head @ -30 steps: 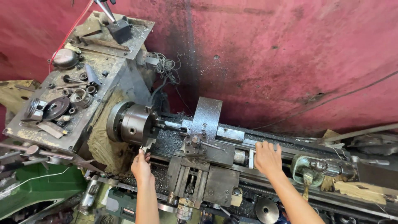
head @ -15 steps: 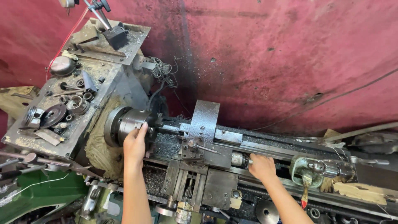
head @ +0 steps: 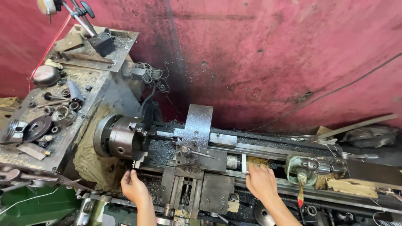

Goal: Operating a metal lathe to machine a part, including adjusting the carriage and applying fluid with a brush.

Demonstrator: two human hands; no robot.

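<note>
Steel chuck (head: 122,137) is lying just above the left hand (head: 134,187), whose fingers are curling, grasping nothing. Right hand (head: 260,181) is touching the carriage handwheel (head: 244,163); its grip I cannot tell.

Wall (head: 272,54) dull red, streaked black; lathe chuck (head: 121,137) dark grey steel; tailstock (head: 299,166) chipped pale green.

I see no packages, labels, signs or screens here. Nothing of that kind lies anywhere around my work.
</note>
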